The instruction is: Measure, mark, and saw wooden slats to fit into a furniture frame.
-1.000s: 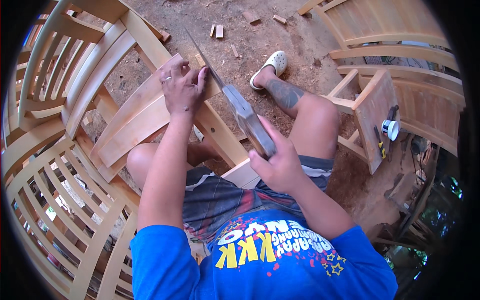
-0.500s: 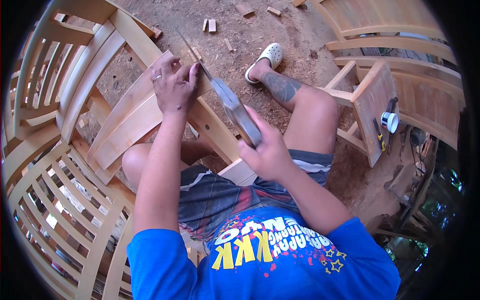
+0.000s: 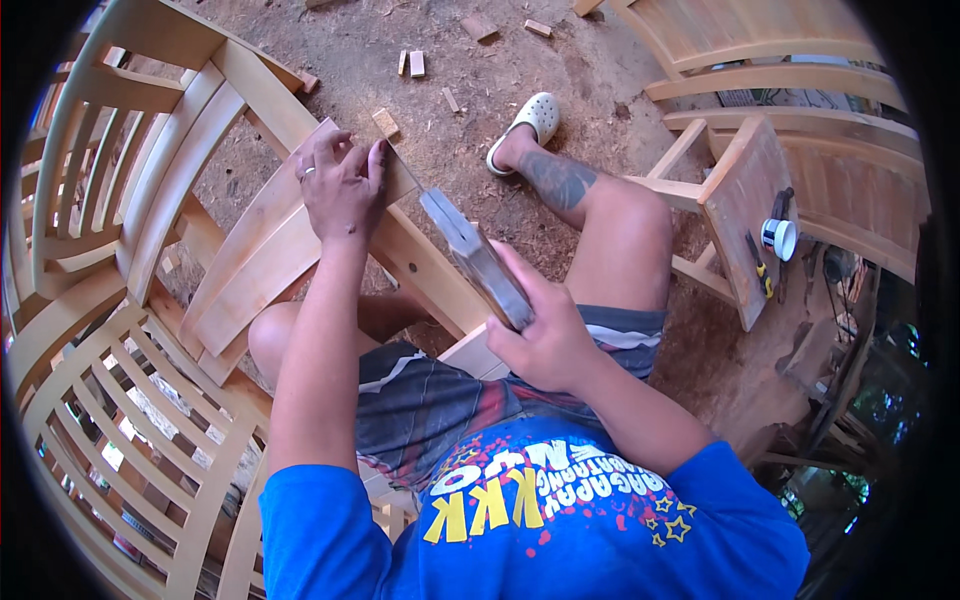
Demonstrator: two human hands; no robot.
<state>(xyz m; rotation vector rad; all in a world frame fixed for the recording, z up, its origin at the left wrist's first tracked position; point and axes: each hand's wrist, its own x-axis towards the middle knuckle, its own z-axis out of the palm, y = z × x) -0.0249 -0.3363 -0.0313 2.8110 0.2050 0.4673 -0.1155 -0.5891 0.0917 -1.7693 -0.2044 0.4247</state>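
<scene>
My right hand (image 3: 548,335) is closed round the wooden handle of a handsaw (image 3: 470,248). The saw's thin blade is seen nearly edge-on and points away, down past my left thumb. My left hand (image 3: 343,190), with a ring on one finger, grips the far end of a curved wooden board (image 3: 250,205), fingers bent over it. Where the blade meets the wood is partly hidden by my hand. A second pale board (image 3: 260,270) lies alongside, and a wooden beam (image 3: 425,268) with a dark hole runs underneath.
Slatted wooden furniture (image 3: 150,390) curves along my left side. At right stands a small wooden stool (image 3: 735,215), bearing a white cup (image 3: 779,240) and yellow-handled pliers (image 3: 764,280). A wooden panel (image 3: 850,190) rises behind it. Offcuts (image 3: 416,64) litter the dirt floor.
The saw and my right hand have moved slightly nearer and to the right, and less of the blade shows beyond my left thumb. My left hand stays on the board.
</scene>
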